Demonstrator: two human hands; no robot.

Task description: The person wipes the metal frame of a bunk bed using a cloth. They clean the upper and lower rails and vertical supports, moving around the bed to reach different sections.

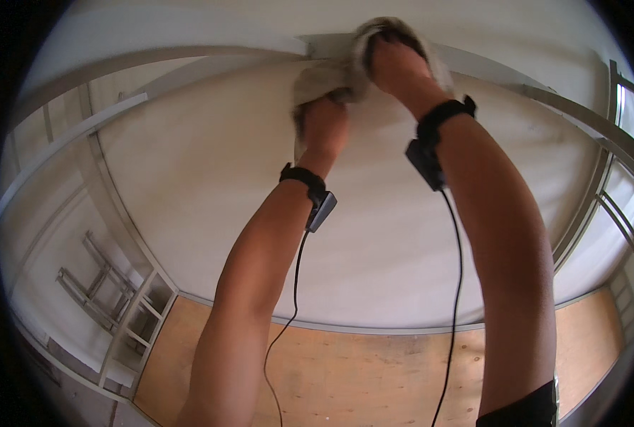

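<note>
Both arms reach up and forward to a grey-beige cloth [325, 77] at the top of the view. My left hand [325, 120] grips its lower left part, the fingers hidden in its folds. Higher and to the right, my right hand [402, 64] is closed on the bunched right part of the same cloth. Dark patches show around both hands; blur hides what they are. Behind the cloth runs a pale metal rail [330, 45] along the off-white wall [199, 176]. Whether the cloth touches the rail or the wall, I cannot tell.
Below lies a plywood board [349, 373] inside a metal bed frame [378, 328]. A small ladder-like frame [146, 307] stands at the left, and metal rails [568, 107] cross at the right. Black cables [458, 277] hang from the wrist-worn devices [426, 163].
</note>
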